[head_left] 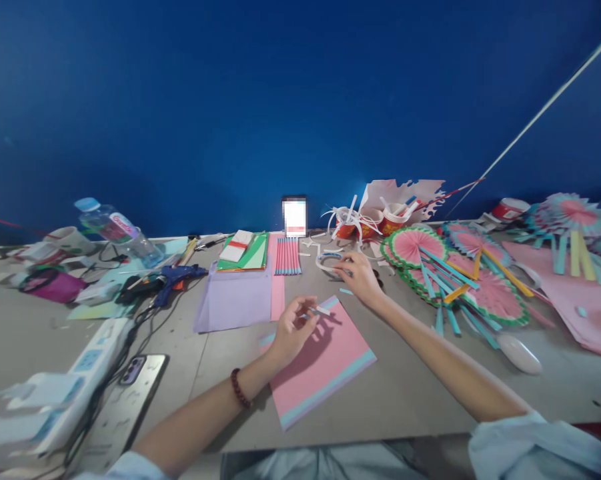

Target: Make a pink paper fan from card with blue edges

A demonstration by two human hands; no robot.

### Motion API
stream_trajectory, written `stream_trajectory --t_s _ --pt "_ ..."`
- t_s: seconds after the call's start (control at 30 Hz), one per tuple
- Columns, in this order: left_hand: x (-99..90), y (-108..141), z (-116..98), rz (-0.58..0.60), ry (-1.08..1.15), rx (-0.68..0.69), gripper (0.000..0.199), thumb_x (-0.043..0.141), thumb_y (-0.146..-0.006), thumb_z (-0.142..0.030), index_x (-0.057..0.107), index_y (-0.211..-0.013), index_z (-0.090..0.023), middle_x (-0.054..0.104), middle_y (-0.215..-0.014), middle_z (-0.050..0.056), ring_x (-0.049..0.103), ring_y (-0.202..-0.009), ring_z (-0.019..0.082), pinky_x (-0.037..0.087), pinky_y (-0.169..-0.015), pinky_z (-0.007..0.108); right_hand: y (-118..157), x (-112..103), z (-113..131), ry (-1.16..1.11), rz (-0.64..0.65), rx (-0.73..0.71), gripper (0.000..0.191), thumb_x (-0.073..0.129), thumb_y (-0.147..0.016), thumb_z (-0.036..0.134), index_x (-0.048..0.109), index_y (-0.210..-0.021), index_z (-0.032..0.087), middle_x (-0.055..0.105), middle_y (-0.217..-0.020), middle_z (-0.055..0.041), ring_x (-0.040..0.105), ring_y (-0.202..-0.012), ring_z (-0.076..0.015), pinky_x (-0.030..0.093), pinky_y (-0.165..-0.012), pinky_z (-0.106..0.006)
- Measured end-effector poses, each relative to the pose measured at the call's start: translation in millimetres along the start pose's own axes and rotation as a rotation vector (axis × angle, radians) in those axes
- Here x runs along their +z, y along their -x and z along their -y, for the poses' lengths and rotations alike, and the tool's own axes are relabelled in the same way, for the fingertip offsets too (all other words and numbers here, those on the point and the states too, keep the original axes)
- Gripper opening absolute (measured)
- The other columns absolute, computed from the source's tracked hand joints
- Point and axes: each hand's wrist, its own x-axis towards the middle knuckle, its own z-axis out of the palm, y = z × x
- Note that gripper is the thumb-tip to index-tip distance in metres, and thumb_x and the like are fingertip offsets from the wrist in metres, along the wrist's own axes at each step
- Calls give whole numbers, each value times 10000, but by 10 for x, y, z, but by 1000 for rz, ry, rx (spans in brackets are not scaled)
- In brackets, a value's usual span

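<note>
My left hand (pixel 295 327) is over a pink sheet of paper (pixel 323 363) with light blue strips along two edges, which lies turned at an angle on the table. Its fingers are pinched on a small white strip (pixel 323 310). Farther off to the right, my right hand (pixel 359 275) has thumb and fingers closed at the edge of a white tape roll (pixel 325 267). A short blue paper scrap (pixel 345 291) lies between the hands. Behind them is a pleated pink and blue paper (pixel 287 257).
Lilac sheets (pixel 235 300) and green card (pixel 255 253) lie left of centre. Pleated paper fans (pixel 415 247) and a white mouse-shaped object (pixel 519 353) are on the right. A glue gun (pixel 173 283), power strip (pixel 87 373), phone (pixel 135 400) and bottle (pixel 117 230) occupy the left.
</note>
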Motion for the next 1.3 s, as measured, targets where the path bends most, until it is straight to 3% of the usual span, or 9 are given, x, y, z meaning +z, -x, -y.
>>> stream_trajectory --t_s 0.2,0.33,0.47,0.57,0.7,0.87,1.0,1.13,1.3 --pt "-69 -64 53 -15 89 -34 361 702 -745 -277 564 -1072 -210 610 -861 23 585 -659 110 523 -553 231 -108 217 -11 -5 175 52 180 587 -790 139 740 -876 182 676 -903 -89 587 -907 -228 444 -864 -372" --pt "-65 -78 32 -31 95 -6 364 713 -743 -314 572 -1058 -199 615 -859 27 589 -636 108 525 -546 240 -15 76 247 -121 176 62 177 577 -805 211 720 -903 175 685 -970 -96 594 -922 -215 443 -855 -347" --pt "-63 -87 36 -5 89 41 338 693 -776 -334 560 -1061 -210 613 -827 25 584 -584 106 507 -508 238 144 -132 564 -480 489 225 268 531 -847 375 701 -821 170 693 -795 -45 587 -654 -147 445 -601 -258" --pt "-65 -83 36 -11 63 53 291 671 -801 -325 563 -1054 -231 622 -861 26 598 -633 110 507 -546 235 229 -184 665 -583 583 337 233 593 -792 374 669 -755 158 644 -630 -9 528 -532 -112 390 -511 -227" --pt "-59 -74 2 -67 62 42 318 697 -772 -337 565 -1047 -243 630 -895 25 611 -685 121 502 -567 232 274 -149 646 -612 568 408 226 624 -758 384 651 -736 161 602 -575 11 486 -513 -97 357 -502 -218" --pt "-56 -76 -21 -45 45 19 354 676 -780 -356 545 -1090 -246 629 -913 26 602 -636 116 493 -528 235 309 -115 616 -640 561 454 287 653 -733 441 659 -766 156 554 -581 27 441 -531 -89 320 -492 -212" --pt "-43 -49 -58 -93 -122 109 314 636 -803 -259 576 -1112 -252 651 -974 51 630 -847 170 489 -644 258 318 -135 660 -638 515 461 239 628 -751 398 650 -737 161 536 -578 27 417 -518 -86 309 -485 -215" --pt "-13 12 -108 -103 -229 157 428 621 -798 -216 550 -1216 -277 633 -1114 71 590 -1026 209 463 -673 261 313 -123 695 -666 444 466 252 623 -748 415 639 -732 163 556 -607 14 441 -549 -100 330 -494 -219" --pt "-14 16 -94 -152 -209 120 517 698 -743 -278 536 -1234 -287 608 -1096 65 595 -939 193 457 -635 243 340 -48 686 -744 412 485 240 644 -725 410 631 -708 171 561 -609 16 437 -557 -103 333 -508 -231"
